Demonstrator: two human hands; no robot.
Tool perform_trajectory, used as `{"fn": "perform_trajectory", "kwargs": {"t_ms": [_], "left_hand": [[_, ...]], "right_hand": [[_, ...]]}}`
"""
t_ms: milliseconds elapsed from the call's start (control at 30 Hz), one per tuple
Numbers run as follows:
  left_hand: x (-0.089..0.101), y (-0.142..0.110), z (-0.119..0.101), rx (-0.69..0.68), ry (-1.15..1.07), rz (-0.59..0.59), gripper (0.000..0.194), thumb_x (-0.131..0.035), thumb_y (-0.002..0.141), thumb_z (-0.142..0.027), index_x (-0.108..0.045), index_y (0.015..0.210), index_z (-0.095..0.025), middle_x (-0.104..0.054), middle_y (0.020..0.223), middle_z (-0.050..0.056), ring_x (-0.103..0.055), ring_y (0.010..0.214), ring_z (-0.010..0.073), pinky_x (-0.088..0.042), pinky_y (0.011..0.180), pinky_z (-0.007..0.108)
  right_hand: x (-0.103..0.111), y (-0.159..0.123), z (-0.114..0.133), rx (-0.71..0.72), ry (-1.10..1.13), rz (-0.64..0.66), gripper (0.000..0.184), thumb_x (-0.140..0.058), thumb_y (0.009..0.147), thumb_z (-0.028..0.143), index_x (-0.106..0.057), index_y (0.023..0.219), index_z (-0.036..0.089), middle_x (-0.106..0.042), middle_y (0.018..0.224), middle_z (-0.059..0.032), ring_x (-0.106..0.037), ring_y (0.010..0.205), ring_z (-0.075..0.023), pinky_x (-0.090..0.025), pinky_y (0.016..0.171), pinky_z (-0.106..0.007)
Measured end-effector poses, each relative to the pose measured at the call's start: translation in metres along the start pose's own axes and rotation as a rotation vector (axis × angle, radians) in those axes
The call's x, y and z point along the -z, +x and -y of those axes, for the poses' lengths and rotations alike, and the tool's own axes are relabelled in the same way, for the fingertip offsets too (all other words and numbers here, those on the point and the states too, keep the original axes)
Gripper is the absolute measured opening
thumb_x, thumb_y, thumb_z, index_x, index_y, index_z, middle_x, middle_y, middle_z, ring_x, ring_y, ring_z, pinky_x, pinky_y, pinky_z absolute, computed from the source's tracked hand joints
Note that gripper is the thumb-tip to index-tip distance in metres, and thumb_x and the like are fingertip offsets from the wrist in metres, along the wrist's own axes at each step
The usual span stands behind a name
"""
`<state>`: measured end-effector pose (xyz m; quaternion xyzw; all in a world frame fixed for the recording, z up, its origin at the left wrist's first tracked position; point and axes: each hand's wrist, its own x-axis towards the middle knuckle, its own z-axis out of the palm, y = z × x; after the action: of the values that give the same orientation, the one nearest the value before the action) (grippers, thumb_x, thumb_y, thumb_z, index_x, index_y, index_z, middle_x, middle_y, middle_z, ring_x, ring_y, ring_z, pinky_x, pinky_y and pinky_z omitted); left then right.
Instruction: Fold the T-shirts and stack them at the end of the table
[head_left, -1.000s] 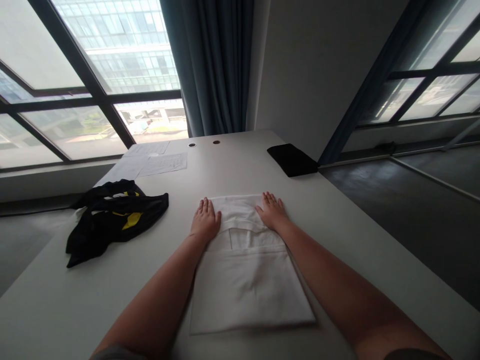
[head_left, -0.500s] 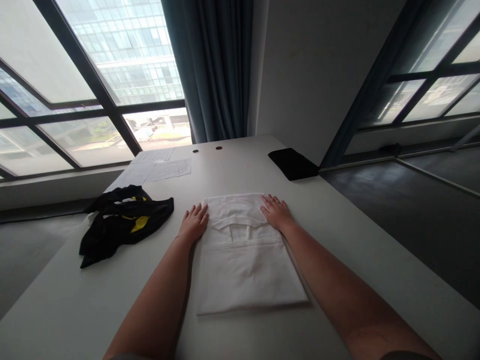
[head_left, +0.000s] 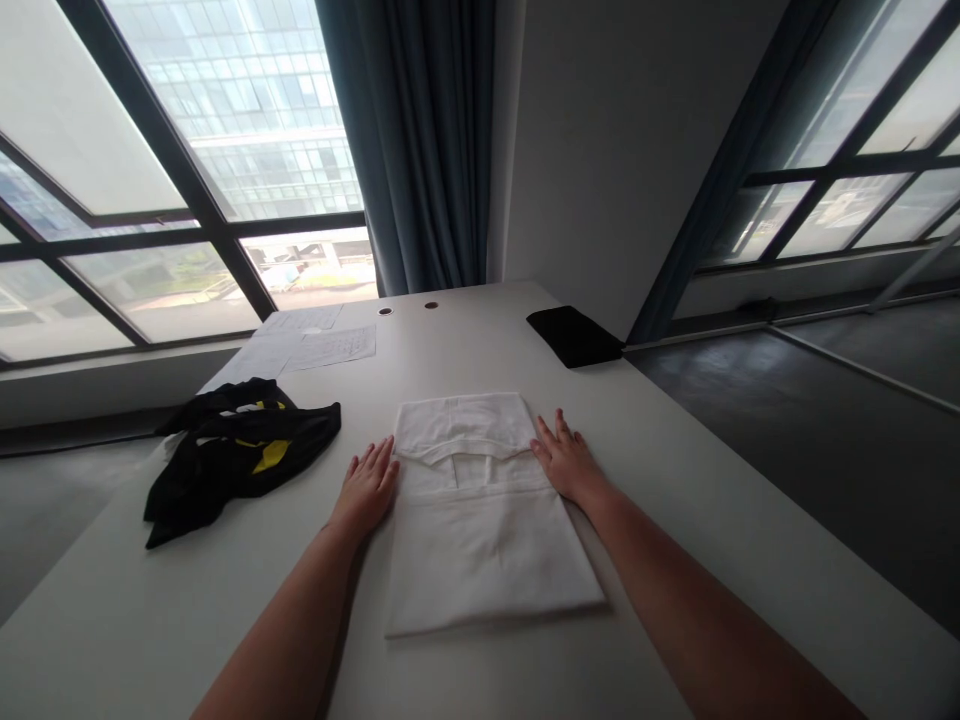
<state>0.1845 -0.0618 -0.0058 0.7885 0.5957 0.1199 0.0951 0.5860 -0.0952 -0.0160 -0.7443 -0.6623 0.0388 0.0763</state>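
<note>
A white shirt (head_left: 480,550), folded into a rectangle with its neckline toward the far end, lies flat in front of me. My left hand (head_left: 367,485) rests at its left edge, fingers stretched forward and holding nothing. On the opposite side, my right hand (head_left: 566,460) has its fingers spread, with the thumb side at the shirt's right edge near the collar. Neither hand grips the cloth.
A crumpled black garment with yellow patches (head_left: 240,450) lies on the white table (head_left: 450,350) to the left. Behind it are printed papers (head_left: 330,347). A folded black cloth (head_left: 576,336) sits by the right edge. Two round holes pierce the far tabletop.
Both hands have slid toward me along the shirt's sides, and the right has moved slightly outward. The shirt stays folded; the whole view has shifted a little.
</note>
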Motion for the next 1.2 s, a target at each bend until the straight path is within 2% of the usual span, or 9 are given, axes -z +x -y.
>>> {"fn": "perform_trajectory", "kwargs": {"t_ms": [100, 200, 300, 400, 567, 833, 1000, 1200], "left_hand": [[0.003, 0.005, -0.006, -0.007, 0.037, 0.014, 0.059, -0.021, 0.109, -0.040, -0.032, 0.164, -0.023, -0.036, 0.168, 0.006, -0.027, 0.158, 0.0248, -0.020, 0.128, 0.051], [0.005, 0.010, -0.008, -0.022, 0.054, 0.016, 0.058, -0.022, 0.109, -0.041, -0.035, 0.163, -0.025, -0.036, 0.168, 0.005, -0.027, 0.158, 0.0252, -0.020, 0.128, 0.052], [0.005, 0.011, -0.008, -0.018, 0.048, 0.019, 0.058, -0.021, 0.109, -0.042, -0.036, 0.163, -0.026, -0.036, 0.169, 0.004, -0.027, 0.158, 0.0249, -0.019, 0.129, 0.051], [0.006, 0.010, -0.008, -0.012, 0.055, 0.030, 0.058, -0.020, 0.109, -0.042, -0.037, 0.162, -0.026, -0.036, 0.169, 0.004, -0.026, 0.158, 0.0248, -0.019, 0.129, 0.051], [0.005, 0.010, -0.009, -0.009, 0.068, 0.017, 0.058, -0.021, 0.109, -0.042, -0.038, 0.162, -0.027, -0.037, 0.168, 0.004, -0.028, 0.158, 0.0249, -0.020, 0.129, 0.052], [0.005, 0.010, -0.010, -0.009, 0.066, 0.020, 0.057, -0.022, 0.108, -0.042, -0.038, 0.162, -0.027, -0.037, 0.168, 0.004, -0.028, 0.158, 0.0253, -0.020, 0.129, 0.052], [0.006, 0.010, -0.011, -0.013, 0.062, 0.021, 0.057, -0.023, 0.109, -0.042, -0.038, 0.162, -0.027, -0.037, 0.168, 0.004, -0.028, 0.158, 0.0259, -0.020, 0.128, 0.052], [0.007, 0.010, -0.012, -0.006, 0.061, 0.032, 0.058, -0.022, 0.109, -0.042, -0.038, 0.162, -0.027, -0.036, 0.169, 0.003, -0.027, 0.158, 0.0259, -0.019, 0.129, 0.052]], "right_hand": [[-0.002, 0.010, 0.002, -0.028, 0.014, -0.002, 0.072, -0.026, 0.108, 0.053, -0.019, 0.167, 0.014, -0.003, 0.174, -0.0208, -0.016, 0.160, -0.0335, -0.021, 0.126, -0.052], [-0.003, 0.015, 0.004, -0.034, 0.034, -0.015, 0.075, -0.028, 0.106, 0.054, -0.014, 0.168, 0.013, -0.003, 0.174, -0.0194, -0.019, 0.159, -0.0369, -0.026, 0.125, -0.052], [-0.001, 0.013, 0.005, -0.062, 0.055, -0.008, 0.079, -0.029, 0.106, 0.056, -0.015, 0.167, 0.008, -0.002, 0.173, -0.0225, -0.027, 0.156, -0.0380, -0.028, 0.125, -0.050], [0.005, 0.009, 0.005, -0.045, 0.056, -0.015, 0.080, -0.028, 0.106, 0.057, -0.017, 0.166, 0.005, -0.005, 0.173, -0.0248, -0.025, 0.157, -0.0364, -0.026, 0.125, -0.048], [0.009, 0.008, 0.004, 0.053, 0.011, -0.003, 0.072, -0.025, 0.107, 0.053, -0.021, 0.167, 0.013, -0.012, 0.173, -0.0186, -0.025, 0.158, -0.0338, -0.025, 0.126, -0.051], [0.003, 0.010, 0.003, 0.026, -0.013, 0.012, 0.069, -0.024, 0.107, 0.052, -0.015, 0.169, 0.021, -0.012, 0.174, -0.0129, -0.031, 0.155, -0.0342, -0.026, 0.125, -0.054], [0.007, 0.009, 0.005, 0.014, 0.021, -0.005, 0.073, -0.027, 0.107, 0.052, -0.015, 0.168, 0.013, -0.008, 0.174, -0.0189, -0.024, 0.158, -0.0302, -0.026, 0.125, -0.052], [0.007, 0.009, 0.006, -0.012, 0.042, -0.026, 0.077, -0.030, 0.106, 0.052, -0.013, 0.167, 0.007, -0.009, 0.173, -0.0205, -0.018, 0.160, -0.0273, -0.025, 0.126, -0.048]]}}
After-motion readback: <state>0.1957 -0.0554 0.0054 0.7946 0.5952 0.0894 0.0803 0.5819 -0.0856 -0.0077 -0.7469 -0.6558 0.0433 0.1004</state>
